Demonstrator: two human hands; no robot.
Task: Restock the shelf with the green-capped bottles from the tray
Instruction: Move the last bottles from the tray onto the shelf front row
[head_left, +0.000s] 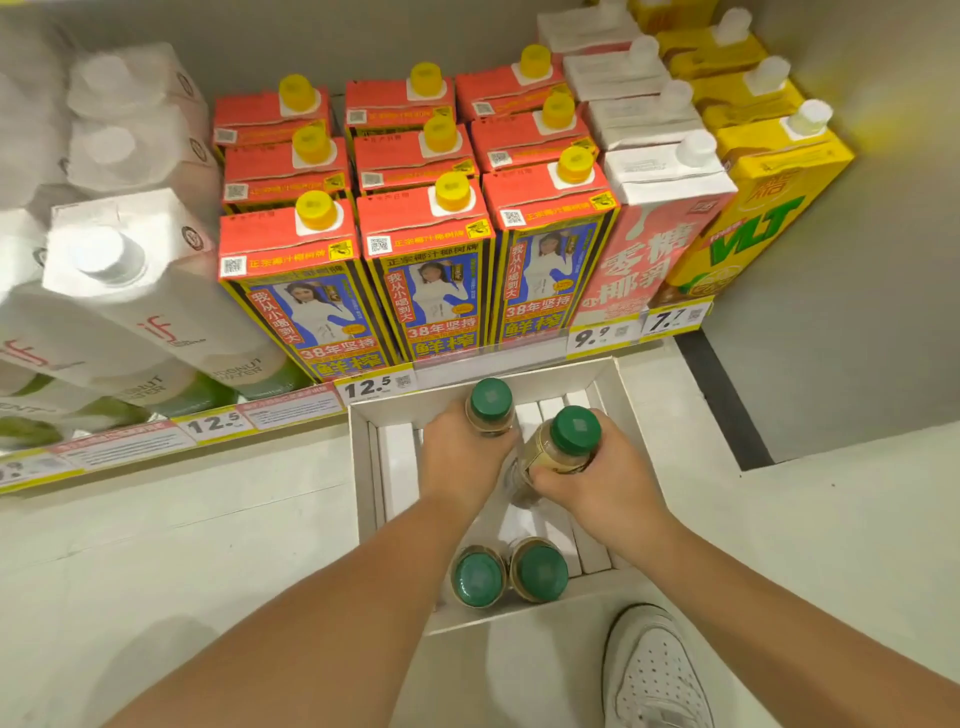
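A white cardboard tray (363, 457) lies on the floor below the shelf. My left hand (457, 457) grips one green-capped bottle (491, 400) near the tray's far end. Beside it, my right hand (602, 483) is closed around a second green-capped bottle (566, 436), which tilts to the left. Two more green-capped bottles (478, 579) (543, 571) stand side by side at the tray's near end. Both held bottles are above the tray's middle, and my fingers hide their lower parts.
The shelf (291, 410) above the tray is packed with cartons: white coconut-water cartons (135, 291) at left, red-topped cartons with yellow caps (431, 249) in the middle, pink-white (660, 218) and yellow ones (763, 208) at right. My white shoe (654, 670) stands right of the tray.
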